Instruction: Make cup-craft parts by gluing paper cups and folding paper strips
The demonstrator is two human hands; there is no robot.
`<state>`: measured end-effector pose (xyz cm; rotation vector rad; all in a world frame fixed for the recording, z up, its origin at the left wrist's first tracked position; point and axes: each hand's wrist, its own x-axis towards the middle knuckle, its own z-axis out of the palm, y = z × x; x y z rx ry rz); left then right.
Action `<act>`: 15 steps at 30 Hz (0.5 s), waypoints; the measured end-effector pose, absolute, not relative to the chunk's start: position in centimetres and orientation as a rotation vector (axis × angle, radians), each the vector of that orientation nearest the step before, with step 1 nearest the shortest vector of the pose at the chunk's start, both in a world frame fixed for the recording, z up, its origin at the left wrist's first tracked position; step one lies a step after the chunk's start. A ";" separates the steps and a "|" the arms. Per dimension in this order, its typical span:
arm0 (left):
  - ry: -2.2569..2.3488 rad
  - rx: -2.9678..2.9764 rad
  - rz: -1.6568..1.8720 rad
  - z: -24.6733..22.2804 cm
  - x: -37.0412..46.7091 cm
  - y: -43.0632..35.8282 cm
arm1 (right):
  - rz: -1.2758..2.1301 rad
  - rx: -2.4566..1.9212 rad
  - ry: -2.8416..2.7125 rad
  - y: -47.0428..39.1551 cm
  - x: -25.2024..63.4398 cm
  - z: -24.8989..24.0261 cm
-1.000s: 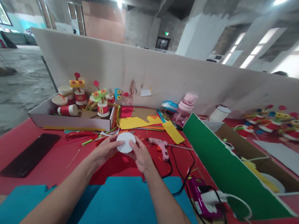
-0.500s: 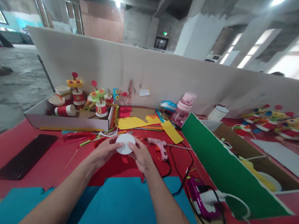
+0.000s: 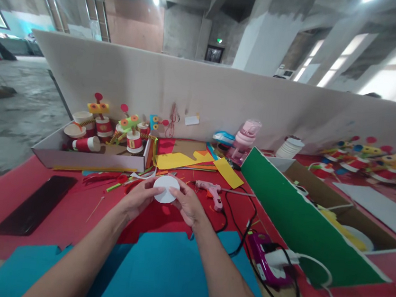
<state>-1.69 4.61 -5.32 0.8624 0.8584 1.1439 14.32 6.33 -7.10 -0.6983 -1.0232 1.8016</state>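
A white round disc [image 3: 166,189] is held up over the red table cover, its flat face toward me. My left hand [image 3: 139,198] grips its left edge, thumb on the face. On the right edge, my right hand [image 3: 188,204] holds it the same way. The fingers behind the disc are mostly hidden. Just right of my right hand lies a pink glue gun [image 3: 214,192]. Blue sheets [image 3: 159,268] lie below my forearms. Beyond the disc are yellow paper pieces [image 3: 173,161].
A box [image 3: 89,161] of cup figures stands at the back left, near a black phone [image 3: 36,206]. To the right are a green-sided box [image 3: 297,222], a purple power strip [image 3: 269,261] and cables. A pink bottle [image 3: 245,137] stands by the white partition [image 3: 211,93].
The view has shifted very slightly. Both hands keep hold of the white disc in nearly the same place.
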 end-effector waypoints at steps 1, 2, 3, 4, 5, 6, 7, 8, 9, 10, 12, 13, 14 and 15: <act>0.858 0.866 1.141 -5.4 -1.7 4.6 | 1.800 -0.697 -1.025 6.3 14.3 -7.1; 0.859 0.869 1.141 -5.4 -1.7 4.7 | 1.798 -0.696 -1.026 6.3 14.3 -7.1; 0.864 0.870 1.142 -5.5 -1.8 4.7 | 1.795 -0.694 -1.028 6.3 14.3 -7.1; 0.871 0.869 1.145 -5.6 -1.8 4.7 | 1.790 -0.694 -1.029 6.2 14.2 -7.1; 0.877 0.868 1.151 -5.6 -1.8 4.7 | 1.784 -0.694 -1.031 6.2 14.2 -7.1; 0.885 0.865 1.161 -5.7 -1.8 4.7 | 1.777 -0.693 -1.033 6.1 14.1 -7.1; 0.894 0.861 1.172 -5.8 -1.8 4.7 | 1.770 -0.693 -1.035 6.1 14.1 -7.1; 0.902 0.855 1.183 -5.8 -1.8 4.7 | 1.763 -0.690 -1.038 6.1 14.0 -7.0; 0.909 0.851 1.192 -5.8 -1.8 4.7 | 1.759 -0.683 -1.041 6.1 14.0 -7.0; 0.914 0.849 1.201 -5.8 -1.8 4.7 | 1.756 -0.674 -1.045 6.0 13.9 -6.9; 0.921 0.851 1.216 -5.8 -1.7 4.7 | 1.750 -0.657 -1.055 6.0 13.9 -6.9; 0.925 0.853 1.220 -5.7 -1.7 4.6 | 1.747 -0.651 -1.059 6.0 13.9 -6.9; 0.927 0.856 1.222 -5.7 -1.6 4.6 | 1.741 -0.648 -1.061 6.0 13.9 -7.0; 0.927 0.861 1.221 -5.6 -1.5 4.6 | 1.735 -0.650 -1.061 6.1 13.9 -7.0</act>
